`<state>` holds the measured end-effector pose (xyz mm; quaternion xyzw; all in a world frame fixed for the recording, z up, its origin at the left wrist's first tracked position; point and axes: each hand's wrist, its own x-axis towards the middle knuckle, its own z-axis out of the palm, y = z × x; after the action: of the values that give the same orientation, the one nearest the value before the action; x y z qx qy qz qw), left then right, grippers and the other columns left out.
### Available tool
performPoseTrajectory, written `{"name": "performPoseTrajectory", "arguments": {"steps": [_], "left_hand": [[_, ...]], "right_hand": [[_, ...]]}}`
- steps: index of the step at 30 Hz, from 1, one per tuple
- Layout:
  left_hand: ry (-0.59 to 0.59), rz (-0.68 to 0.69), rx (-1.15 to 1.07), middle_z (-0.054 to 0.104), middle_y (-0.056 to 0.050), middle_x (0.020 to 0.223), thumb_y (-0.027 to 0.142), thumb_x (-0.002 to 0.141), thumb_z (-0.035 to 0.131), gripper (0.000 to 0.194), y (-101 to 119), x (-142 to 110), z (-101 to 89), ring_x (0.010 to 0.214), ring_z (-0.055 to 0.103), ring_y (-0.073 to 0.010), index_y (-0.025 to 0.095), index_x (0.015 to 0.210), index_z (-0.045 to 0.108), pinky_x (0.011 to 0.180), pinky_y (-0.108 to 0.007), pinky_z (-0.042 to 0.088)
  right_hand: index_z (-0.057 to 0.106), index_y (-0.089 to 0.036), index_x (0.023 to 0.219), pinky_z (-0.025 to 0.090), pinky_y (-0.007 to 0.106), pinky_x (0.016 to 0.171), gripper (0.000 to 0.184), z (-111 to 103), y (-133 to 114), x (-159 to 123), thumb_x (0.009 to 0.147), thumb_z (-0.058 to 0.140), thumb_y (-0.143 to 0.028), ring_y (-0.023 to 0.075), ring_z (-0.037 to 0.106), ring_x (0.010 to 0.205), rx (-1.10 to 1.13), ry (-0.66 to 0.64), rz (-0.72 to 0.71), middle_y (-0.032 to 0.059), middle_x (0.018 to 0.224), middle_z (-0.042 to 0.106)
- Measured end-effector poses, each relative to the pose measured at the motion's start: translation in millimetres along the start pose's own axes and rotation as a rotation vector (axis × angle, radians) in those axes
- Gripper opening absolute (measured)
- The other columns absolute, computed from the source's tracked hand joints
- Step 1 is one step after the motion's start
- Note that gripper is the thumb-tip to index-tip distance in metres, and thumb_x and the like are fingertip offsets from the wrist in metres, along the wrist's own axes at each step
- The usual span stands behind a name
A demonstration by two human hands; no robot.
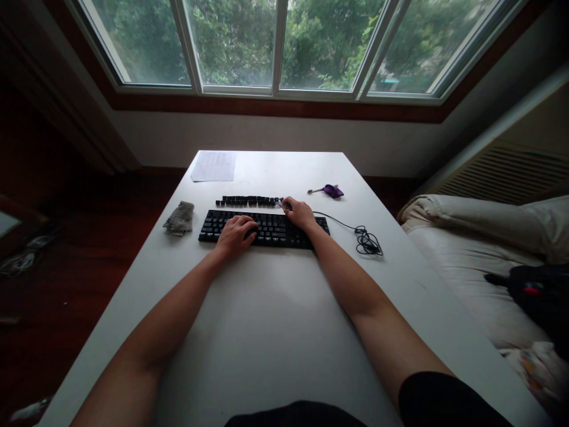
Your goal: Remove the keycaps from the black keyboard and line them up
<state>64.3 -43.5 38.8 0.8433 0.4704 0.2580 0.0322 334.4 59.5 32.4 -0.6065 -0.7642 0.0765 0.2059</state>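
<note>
A black keyboard (275, 231) lies across the white table in front of me. My left hand (235, 233) rests on its left-middle part, fingers spread over the keys and apart. Behind the keyboard stand loose black keycaps (246, 201) in rows. My right hand (297, 212) is at the right end of these rows, above the keyboard's back edge. Its fingers are curled together around something small with a thin, pale, wire-like end, too small to make out. Part of the keyboard's right side is hidden under my right hand and wrist.
A crumpled grey cloth (179, 218) lies left of the keyboard. The black cable (368, 242) is coiled at the right. Farther back are a paper sheet (215, 166) and a thin brush-like stick (315, 191) beside a purple item (333, 191). A window (275, 47) is beyond.
</note>
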Motion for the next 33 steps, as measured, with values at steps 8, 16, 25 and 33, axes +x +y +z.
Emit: {"name": "performPoseTrajectory", "arguments": {"steps": [8, 16, 25, 33], "left_hand": [[0.0, -0.004, 0.0, 0.063, -0.006, 0.125, 0.032, 0.092, 0.058, 0.029, -0.1, 0.3, 0.4, 0.117, 0.052, -0.0278, 0.027, 0.119, 0.067, 0.102, -0.047, 0.042], [0.008, 0.002, 0.009, 0.062, -0.006, 0.125, 0.032, 0.093, 0.057, 0.028, -0.2, -0.2, -0.1, 0.118, 0.052, -0.0269, 0.027, 0.119, 0.066, 0.102, -0.045, 0.042], [-0.001, -0.007, 0.008, 0.062, -0.006, 0.125, 0.032, 0.093, 0.057, 0.028, 0.3, 0.0, -1.1, 0.118, 0.052, -0.0269, 0.028, 0.118, 0.066, 0.103, -0.046, 0.041], [-0.006, -0.014, -0.011, 0.062, -0.006, 0.126, 0.031, 0.092, 0.057, 0.029, 1.8, 0.1, -2.2, 0.119, 0.052, -0.0272, 0.028, 0.119, 0.067, 0.104, -0.047, 0.041]], "right_hand": [[0.064, -0.031, 0.122, 0.045, 0.031, 0.077, 0.031, -0.4, -0.6, 0.2, 0.092, 0.057, -0.038, 0.0254, 0.066, 0.091, -0.029, -0.016, 0.005, 0.006, 0.101, 0.074], [0.064, -0.031, 0.122, 0.046, 0.031, 0.079, 0.032, -2.4, -2.7, -0.4, 0.092, 0.057, -0.039, 0.0247, 0.066, 0.093, -0.036, -0.027, 0.019, 0.0058, 0.104, 0.074], [0.065, -0.031, 0.12, 0.046, 0.031, 0.078, 0.03, -2.3, -2.7, -0.6, 0.092, 0.057, -0.038, 0.0249, 0.066, 0.091, -0.019, -0.011, 0.012, 0.0059, 0.101, 0.074], [0.064, -0.029, 0.122, 0.047, 0.031, 0.081, 0.033, -4.1, -2.6, -0.2, 0.089, 0.059, -0.029, 0.0245, 0.066, 0.093, 0.034, 0.027, -0.002, 0.0047, 0.102, 0.074]]}}
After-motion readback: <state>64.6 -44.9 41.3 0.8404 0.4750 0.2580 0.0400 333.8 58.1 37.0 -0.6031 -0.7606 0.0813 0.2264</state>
